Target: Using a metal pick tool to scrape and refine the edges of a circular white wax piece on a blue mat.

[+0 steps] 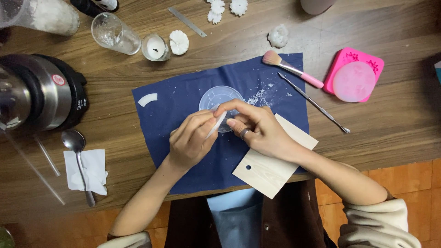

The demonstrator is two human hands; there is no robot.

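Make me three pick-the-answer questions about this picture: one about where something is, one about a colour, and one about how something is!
1. Where does the spoon lie?
A. On the white paper napkin, left of the cloth
B. Inside the pink mould
C. On the wooden board

2. What colour is the cloth under the hands?
A. Red
B. Dark blue
C. Yellow

3. How is the thin white strip held?
A. It lies alone on the table
B. It is pinched between the fingers of the left hand and the right hand, over the clear round dish
C. It sticks out of the glass

Answers:
1. A, the spoon's handle crosses the napkin on the table.
2. B, the cloth is navy with white crumbs on it.
3. B, both hands meet on the strip above the dish.
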